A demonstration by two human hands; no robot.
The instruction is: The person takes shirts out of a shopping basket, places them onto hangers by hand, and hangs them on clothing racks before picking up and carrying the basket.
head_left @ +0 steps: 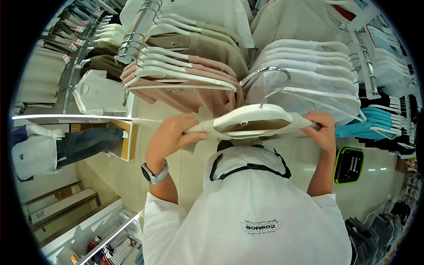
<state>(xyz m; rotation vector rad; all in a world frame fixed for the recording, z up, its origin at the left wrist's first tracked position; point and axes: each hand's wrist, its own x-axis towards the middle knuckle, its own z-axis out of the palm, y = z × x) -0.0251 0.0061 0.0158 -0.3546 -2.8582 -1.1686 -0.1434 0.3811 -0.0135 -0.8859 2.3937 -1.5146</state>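
Observation:
A beige shirt [194, 131] hangs on a white hanger [251, 115] with a silver hook, held up in front of my body. My left hand [174, 132] pinches the cloth at one shoulder, thumb on top; a watch is on that wrist. On the other side, my right hand [321, 128] grips the opposite shoulder of the shirt. The hanger sits inside the neck opening, and its hook is on no rail. Most of the shirt below the shoulders is hidden from this angle.
Ahead are pink shirts [190, 90] and white shirts [304, 79] on hangers along metal rails [132, 42]. A dressed mannequin [37, 154] lies to the left in view. A black basket with a green rim [349, 165] stands on the floor at right.

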